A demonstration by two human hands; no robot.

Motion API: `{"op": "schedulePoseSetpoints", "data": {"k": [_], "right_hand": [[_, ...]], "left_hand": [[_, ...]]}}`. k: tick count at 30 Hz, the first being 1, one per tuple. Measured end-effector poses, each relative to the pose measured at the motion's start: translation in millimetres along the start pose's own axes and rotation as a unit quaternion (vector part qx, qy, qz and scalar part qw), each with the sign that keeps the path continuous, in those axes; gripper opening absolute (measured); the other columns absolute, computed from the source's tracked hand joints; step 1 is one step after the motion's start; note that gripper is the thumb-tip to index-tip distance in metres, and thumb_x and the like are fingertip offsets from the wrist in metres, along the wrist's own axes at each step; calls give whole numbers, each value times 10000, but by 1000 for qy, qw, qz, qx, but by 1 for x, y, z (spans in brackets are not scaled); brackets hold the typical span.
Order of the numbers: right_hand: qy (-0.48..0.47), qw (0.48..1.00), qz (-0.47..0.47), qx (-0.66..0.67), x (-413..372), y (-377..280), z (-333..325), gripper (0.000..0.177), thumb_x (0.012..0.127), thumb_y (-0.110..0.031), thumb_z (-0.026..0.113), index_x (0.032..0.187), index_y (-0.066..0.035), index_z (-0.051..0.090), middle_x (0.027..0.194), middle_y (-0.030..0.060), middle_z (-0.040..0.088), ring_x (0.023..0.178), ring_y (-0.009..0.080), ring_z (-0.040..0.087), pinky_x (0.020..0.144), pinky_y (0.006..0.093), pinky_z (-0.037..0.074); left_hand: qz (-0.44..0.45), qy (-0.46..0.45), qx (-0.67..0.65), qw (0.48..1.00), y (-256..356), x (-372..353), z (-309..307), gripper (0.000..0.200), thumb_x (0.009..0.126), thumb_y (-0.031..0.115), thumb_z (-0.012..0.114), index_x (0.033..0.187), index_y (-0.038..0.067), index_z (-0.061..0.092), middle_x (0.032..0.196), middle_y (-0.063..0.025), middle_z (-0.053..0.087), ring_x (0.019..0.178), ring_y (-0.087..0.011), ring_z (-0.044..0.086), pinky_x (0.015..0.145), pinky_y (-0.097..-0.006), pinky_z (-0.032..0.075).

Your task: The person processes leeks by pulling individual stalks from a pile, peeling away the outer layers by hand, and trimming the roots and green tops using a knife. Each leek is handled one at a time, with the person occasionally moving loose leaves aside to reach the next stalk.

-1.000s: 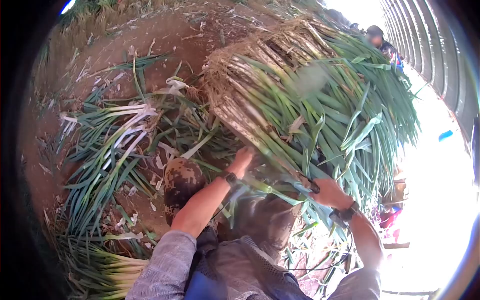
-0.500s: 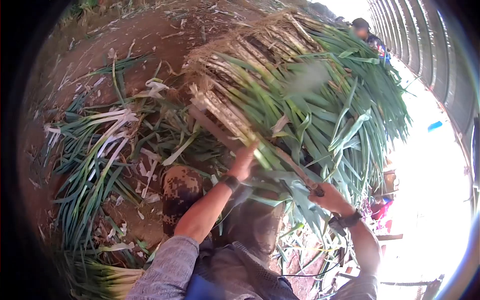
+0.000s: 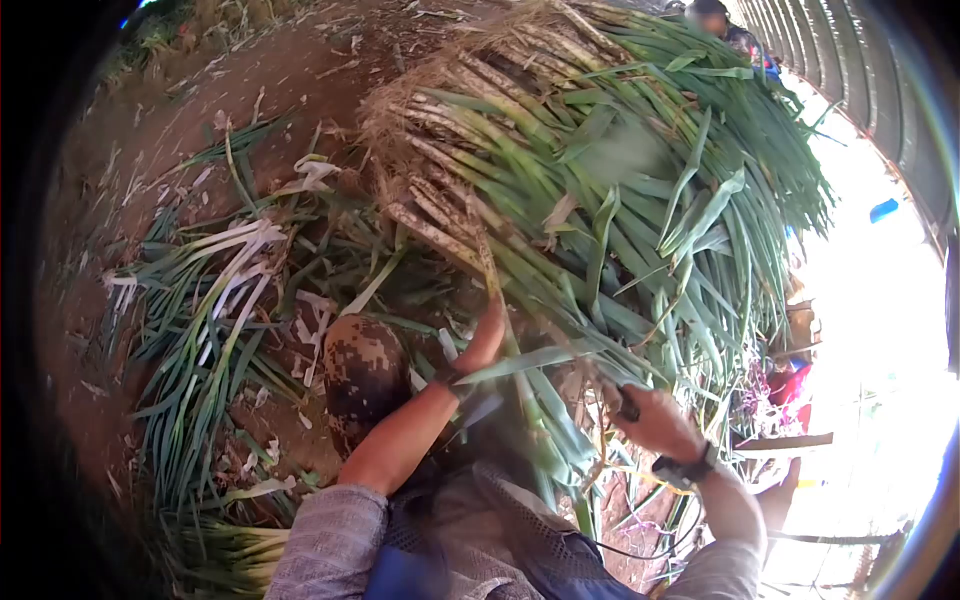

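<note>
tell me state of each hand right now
Left hand: closed, holding a green onion stalk.
Right hand: closed, holding a dark handle.

The left hand [image 3: 487, 337] grips a leek [image 3: 488, 268], a leek pile [image 3: 640, 190] just beyond it; the right hand [image 3: 658, 420] clasps a dark handle [image 3: 628, 405].

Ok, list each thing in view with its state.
Left hand, closed around an onion stalk
Onion stalk, dirt-speckled
Right hand, closed around a dark handle
Dark handle, partly covered
Onion heap, roots on, stalks dirty
White-stalked onions, lying loose
Right wrist strap, fastened
</note>
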State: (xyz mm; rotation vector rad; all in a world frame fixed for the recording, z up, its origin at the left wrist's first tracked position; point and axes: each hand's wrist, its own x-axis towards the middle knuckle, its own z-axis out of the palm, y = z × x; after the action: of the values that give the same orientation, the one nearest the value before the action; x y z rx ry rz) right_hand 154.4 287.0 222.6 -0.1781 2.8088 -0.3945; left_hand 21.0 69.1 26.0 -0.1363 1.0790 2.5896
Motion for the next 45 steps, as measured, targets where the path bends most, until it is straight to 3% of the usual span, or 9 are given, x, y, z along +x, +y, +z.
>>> {"op": "schedulePoseSetpoints", "data": {"k": [4, 11, 20, 23, 26, 30, 34, 43, 45], "right_hand": [[-35, 999, -3, 21, -23, -14, 43, 325, 914, -355, 627, 914, -31, 646, 652, 194, 620, 576, 423, 597, 577, 498, 466], [7, 999, 43, 25, -25, -14, 50, 271, 863, -308, 667, 917, -43, 651, 687, 208, 634, 644, 417, 620, 613, 498, 472], [12, 999, 2, -33, 28, -21, 38, 285, 813, -297, 691, 873, -28, 622, 742, 214, 631, 734, 438, 607, 677, 526, 462], [58, 996, -67, -19, 47, -26, 30, 310, 814, -308, 685, 929, -23, 644, 806, 227, 647, 794, 445, 618, 714, 522, 475], [-35, 997, 28, -61, 72, -31, 25, 352, 815, -318, 690, 995, -17, 658, 921, 238, 670, 938, 431, 627, 795, 507, 489], [-24, 995, 5, -96, 102, -36, 15, 372, 818, -327, 688, 1012, -11, 656, 940, 243, 677, 972, 438, 618, 843, 510, 479], [-44, 993, 29, -102, 130, -38, 11, 397, 802, -329, 695, 1035, -10, 662, 955, 248, 677, 970, 443, 621, 846, 513, 480], [-7, 994, 42, -100, 200, -57, 8, 428, 784, -343, 687, 1028, 8, 672, 978, 247, 686, 987, 430, 641, 876, 492, 499], [-30, 991, 7, -128, 213, -60, 5, 438, 783, -343, 685, 1038, 12, 671, 991, 249, 686, 1002, 431, 640, 890, 493, 501]], "left_hand": [[-148, -81, -2, 986, -3, -4, -40, 642, 997, 594, 427, 1326, 48, 507, 1065, -100, 625, 964, -276, 644, 818, -463, 567], [-171, -54, -53, 982, 30, -21, -34, 501, 1017, 456, 478, 1298, 45, 538, 1200, -118, 631, 1017, -291, 647, 837, -406, 559], [-94, -77, -5, 993, -1, -3, -46, 327, 1019, 327, 498, 1173, 59, 605, 1089, -97, 644, 942, -248, 666, 731, -427, 585], [-101, -138, -7, 985, 20, -26, -35, 419, 1030, 353, 480, 1280, 32, 582, 1151, -133, 670, 947, -259, 700, 737, -406, 618], [-135, -83, -44, 986, 20, -24, -29, 391, 997, 336, 548, 1257, 50, 606, 1075, -103, 682, 896, -251, 710, 674, -398, 626], [-156, -18, -35, 987, 14, -18, -30, 282, 968, 275, 589, 1102, 29, 615, 966, -79, 616, 833, -245, 644, 637, -432, 595], [-160, -16, -11, 987, 2, -10, -36, 291, 967, 309, 605, 1138, 83, 672, 963, -64, 689, 819, -208, 697, 652, -390, 618], [-149, 10, -19, 989, 5, -15, -31, 254, 940, 294, 628, 1044, 63, 647, 957, -31, 606, 870, -167, 586, 684, -385, 540], [-122, 0, -46, 991, -3, -10, -35, 279, 953, 284, 628, 1110, 54, 638, 918, -70, 675, 744, -212, 686, 558, -395, 606]]}}
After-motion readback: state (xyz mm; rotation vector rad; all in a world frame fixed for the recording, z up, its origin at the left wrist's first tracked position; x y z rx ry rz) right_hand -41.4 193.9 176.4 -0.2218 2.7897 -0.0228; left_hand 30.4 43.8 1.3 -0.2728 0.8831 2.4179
